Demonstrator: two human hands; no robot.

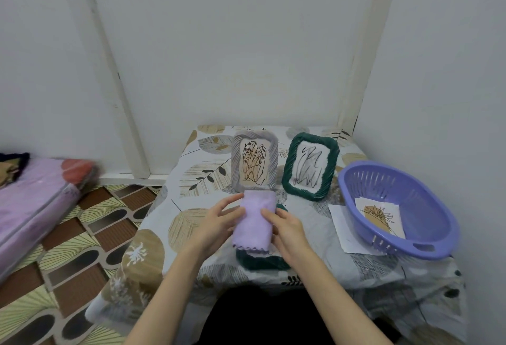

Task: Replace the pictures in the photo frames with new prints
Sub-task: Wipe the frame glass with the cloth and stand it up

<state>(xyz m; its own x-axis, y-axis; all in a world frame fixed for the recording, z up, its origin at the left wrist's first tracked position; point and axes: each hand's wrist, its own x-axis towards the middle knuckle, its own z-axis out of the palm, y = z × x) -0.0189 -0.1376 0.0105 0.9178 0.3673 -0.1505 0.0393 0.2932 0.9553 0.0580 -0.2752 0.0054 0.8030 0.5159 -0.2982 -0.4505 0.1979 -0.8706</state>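
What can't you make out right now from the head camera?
- Dark green frame lying flat: face hidden under lilac cloth and both hands.
- White sheet beside the basket: mostly covered by purple basket.
- Print in basket: drawing too small to read.

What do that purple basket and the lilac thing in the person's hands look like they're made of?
The purple basket looks like moulded plastic: smooth, slightly glossy walls with rows of even slots and a cut-out handle. The lilac cloth looks like soft, fuzzy fabric, perhaps microfibre or fleece: matte, folded over, with a zigzag-cut lower edge. Left hand and right hand hold its sides.
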